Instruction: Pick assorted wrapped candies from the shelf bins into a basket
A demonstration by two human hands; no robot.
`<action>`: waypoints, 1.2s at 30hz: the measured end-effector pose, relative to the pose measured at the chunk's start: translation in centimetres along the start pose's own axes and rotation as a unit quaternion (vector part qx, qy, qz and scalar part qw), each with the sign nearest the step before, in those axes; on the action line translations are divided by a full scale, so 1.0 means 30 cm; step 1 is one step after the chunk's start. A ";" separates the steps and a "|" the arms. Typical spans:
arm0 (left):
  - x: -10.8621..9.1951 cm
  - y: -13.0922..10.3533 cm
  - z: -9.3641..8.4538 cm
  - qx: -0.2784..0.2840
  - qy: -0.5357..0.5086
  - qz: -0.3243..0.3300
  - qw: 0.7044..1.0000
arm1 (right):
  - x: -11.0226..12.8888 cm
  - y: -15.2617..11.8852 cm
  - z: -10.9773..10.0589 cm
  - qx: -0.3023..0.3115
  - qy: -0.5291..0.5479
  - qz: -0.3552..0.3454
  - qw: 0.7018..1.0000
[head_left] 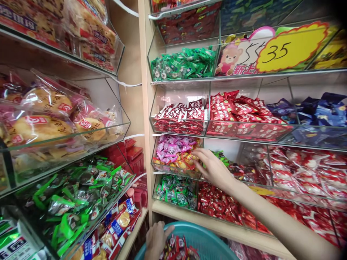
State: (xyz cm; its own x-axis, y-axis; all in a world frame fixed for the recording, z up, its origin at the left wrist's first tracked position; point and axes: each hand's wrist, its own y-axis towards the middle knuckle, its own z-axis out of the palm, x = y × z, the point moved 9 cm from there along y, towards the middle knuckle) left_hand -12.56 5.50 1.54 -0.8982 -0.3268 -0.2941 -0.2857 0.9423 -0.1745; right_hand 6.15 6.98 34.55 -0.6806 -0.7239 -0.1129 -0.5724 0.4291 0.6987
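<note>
My right hand [207,164] reaches into a clear bin of purple-wrapped candies [172,148] and yellow-orange candies [187,160]. Its fingertips touch the yellow-orange candies, thumb and fingers bent towards each other; whether a candy is between them is too small to tell. Low in the view, my left hand [157,238] grips the rim of a teal plastic basket [206,231]. Red-wrapped candies [179,245] lie inside that basket.
Clear bins with glass fronts line the shelves: green candies [187,63], red packets [230,108], blue packets [322,112]. A wooden post [143,108] stands in the corner. Bagged breads [40,126] fill the left shelf. A yellow price sign [292,47] hangs upper right.
</note>
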 end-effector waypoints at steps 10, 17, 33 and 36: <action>-0.002 0.020 -0.026 -0.014 0.007 0.045 0.999 | -0.056 0.171 0.099 0.009 -0.203 0.140 0.969; 0.015 0.016 -0.007 -0.026 0.022 0.029 0.999 | -0.070 0.202 0.129 -0.021 -0.192 0.155 0.969; 0.003 -0.003 -0.017 -0.009 0.035 0.023 0.999 | -0.058 0.211 0.175 0.031 -0.183 0.111 0.976; 0.009 -0.003 -0.014 -0.010 0.037 0.015 0.999 | -0.055 0.190 0.158 0.013 -0.185 0.089 0.979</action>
State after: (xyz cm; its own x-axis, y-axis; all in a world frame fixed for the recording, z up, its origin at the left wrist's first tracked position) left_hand -12.92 5.37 1.88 -0.9285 -0.2935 -0.2275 -0.2647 0.9528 -0.1488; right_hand 1.84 13.19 35.37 -0.8871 -0.3930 -0.2422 -0.4373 0.5474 0.7136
